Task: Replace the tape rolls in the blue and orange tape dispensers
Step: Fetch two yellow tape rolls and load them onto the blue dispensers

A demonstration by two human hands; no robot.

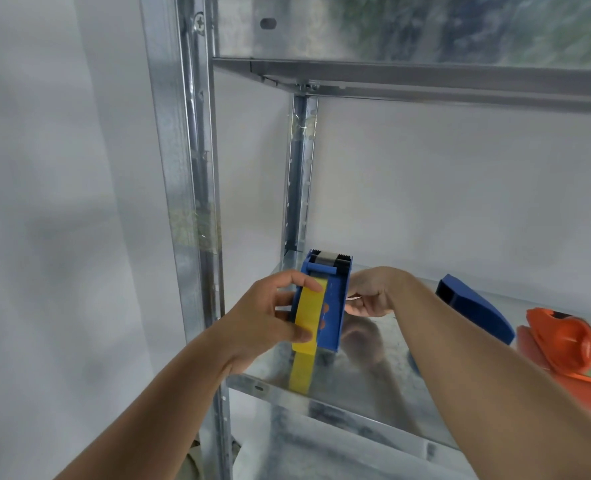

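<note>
2 hands worked at the blue dispenser [328, 299] standing on the metal shelf [373, 393]: left hand [270, 320] clamped a yellow tape roll [306, 315] against its left side, right hand [370, 296] pinched closed beside its right side, contents unclear. A loose blue cover [474, 311] and the orange dispenser [564, 344] lay further right.

Glossy galvanized metal shelf [373, 386], smooth blue plastic dispenser [334, 306], matt yellow tape roll [308, 317].

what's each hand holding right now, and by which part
Left hand grips the yellow tape roll across its outer rim. Right hand steadies the blue dispenser at its right side; exact hold hidden.
</note>
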